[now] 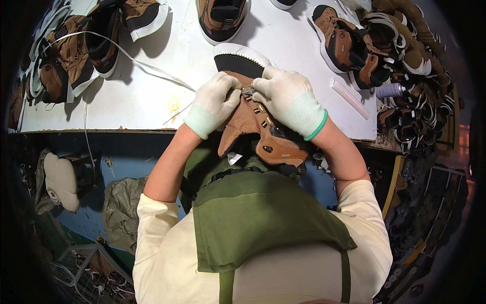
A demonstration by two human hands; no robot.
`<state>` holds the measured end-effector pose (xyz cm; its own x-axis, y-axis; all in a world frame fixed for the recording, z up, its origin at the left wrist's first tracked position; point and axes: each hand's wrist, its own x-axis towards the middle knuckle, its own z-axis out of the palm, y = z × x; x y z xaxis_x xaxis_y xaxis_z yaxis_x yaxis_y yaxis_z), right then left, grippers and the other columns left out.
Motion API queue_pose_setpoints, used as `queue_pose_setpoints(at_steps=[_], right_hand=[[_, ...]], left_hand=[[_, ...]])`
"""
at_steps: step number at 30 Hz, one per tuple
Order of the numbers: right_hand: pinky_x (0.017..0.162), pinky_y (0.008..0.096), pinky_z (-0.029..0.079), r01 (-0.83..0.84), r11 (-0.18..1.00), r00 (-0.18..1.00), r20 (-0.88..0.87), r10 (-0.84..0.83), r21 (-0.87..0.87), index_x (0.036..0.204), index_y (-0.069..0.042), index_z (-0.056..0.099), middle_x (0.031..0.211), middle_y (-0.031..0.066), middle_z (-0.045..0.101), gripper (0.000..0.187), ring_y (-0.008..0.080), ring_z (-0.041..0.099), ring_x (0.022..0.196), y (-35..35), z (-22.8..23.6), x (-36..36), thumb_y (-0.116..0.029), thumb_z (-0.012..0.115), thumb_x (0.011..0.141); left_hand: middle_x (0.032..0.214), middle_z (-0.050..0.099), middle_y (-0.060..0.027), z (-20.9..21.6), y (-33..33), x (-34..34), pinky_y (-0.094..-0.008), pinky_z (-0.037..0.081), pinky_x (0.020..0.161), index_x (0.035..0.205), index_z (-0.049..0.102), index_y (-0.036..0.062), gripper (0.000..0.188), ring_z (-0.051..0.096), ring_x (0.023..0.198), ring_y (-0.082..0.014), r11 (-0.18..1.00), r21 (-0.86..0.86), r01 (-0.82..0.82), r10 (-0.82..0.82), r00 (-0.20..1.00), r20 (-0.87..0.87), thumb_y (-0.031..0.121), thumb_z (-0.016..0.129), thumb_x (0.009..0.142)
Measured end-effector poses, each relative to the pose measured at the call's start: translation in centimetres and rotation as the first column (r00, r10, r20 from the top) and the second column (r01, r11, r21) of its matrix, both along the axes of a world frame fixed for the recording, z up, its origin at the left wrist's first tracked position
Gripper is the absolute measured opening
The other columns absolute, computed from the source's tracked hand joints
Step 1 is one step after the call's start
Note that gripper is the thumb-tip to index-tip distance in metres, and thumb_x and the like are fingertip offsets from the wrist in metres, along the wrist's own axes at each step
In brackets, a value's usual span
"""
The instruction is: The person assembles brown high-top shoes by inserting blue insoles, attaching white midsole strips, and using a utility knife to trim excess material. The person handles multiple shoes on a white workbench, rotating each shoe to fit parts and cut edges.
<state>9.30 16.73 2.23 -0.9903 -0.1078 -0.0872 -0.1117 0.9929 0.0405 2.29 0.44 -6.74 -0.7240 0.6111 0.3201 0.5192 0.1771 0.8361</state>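
Observation:
A brown and black shoe upper, with a white edge round its toe end, lies across the table's front edge with its open end toward me. My left hand, in a white glove with a pale green cuff, is closed in a pinch on the upper beside its row of eyelets. My right hand, gloved the same way, is closed with its fingertips at the eyelets. Between those fingertips shows a small grey pointed thing, too small to name. A white cord runs from the left to my left glove, where it disappears.
Brown shoes stand on the white table: a group at the left, one beyond the hands, a pair at the right. A pale strip lies right. More shoes and a spray can crowd the right edge.

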Motion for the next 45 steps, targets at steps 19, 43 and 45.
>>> queue_pose_setpoints(at_steps=[19, 43, 45], right_hand=[[0.072, 0.0383, 0.055, -0.034, 0.999, 0.999, 0.021, 0.034, -0.015, 0.091, -0.011, 0.071, 0.091, 0.0102, 0.064, 0.016, 0.0263, 0.067, 0.083, -0.1, 0.2, -0.1, -0.022, 0.064, 0.083], [0.063, 0.0219, 0.042, 0.361, 0.167, 0.766, 0.19, -0.614, -0.917, 0.109, 0.003, 0.06, 0.083, 0.0002, 0.056, 0.033, 0.0057, 0.047, 0.07, 3.5, 0.4, 1.8, -0.024, 0.064, 0.091], [0.065, 0.0205, 0.043, 0.441, 0.132, 0.759, 0.29, -0.583, -0.888, 0.104, 0.005, 0.06, 0.085, -0.0005, 0.055, 0.036, 0.005, 0.049, 0.073, 3.7, 0.1, 2.2, -0.025, 0.07, 0.086]], left_hand=[[0.089, 0.06, -0.0145, -0.3, 0.1, -0.2, -0.0339, 0.05, 0.071, 0.092, 0.06, -0.0006, 0.012, 0.062, 0.078, -0.0286, 1.0, -0.008, 0.008, -0.008, 0.999, -0.047, 0.005, 0.062, 0.082], [0.068, 0.054, -0.0034, -0.1, -14.2, 4.8, -0.0237, 0.038, 0.054, 0.066, 0.053, -0.0013, 0.02, 0.046, 0.061, -0.0083, 0.977, 0.19, -0.102, -0.033, 0.801, 0.598, 0.002, 0.058, 0.085], [0.075, 0.061, -0.0074, -2.3, -16.6, 6.6, -0.0272, 0.043, 0.058, 0.069, 0.059, -0.0013, 0.011, 0.054, 0.064, -0.0137, 0.994, 0.1, 0.034, -0.085, 0.827, 0.555, 0.002, 0.063, 0.079]])
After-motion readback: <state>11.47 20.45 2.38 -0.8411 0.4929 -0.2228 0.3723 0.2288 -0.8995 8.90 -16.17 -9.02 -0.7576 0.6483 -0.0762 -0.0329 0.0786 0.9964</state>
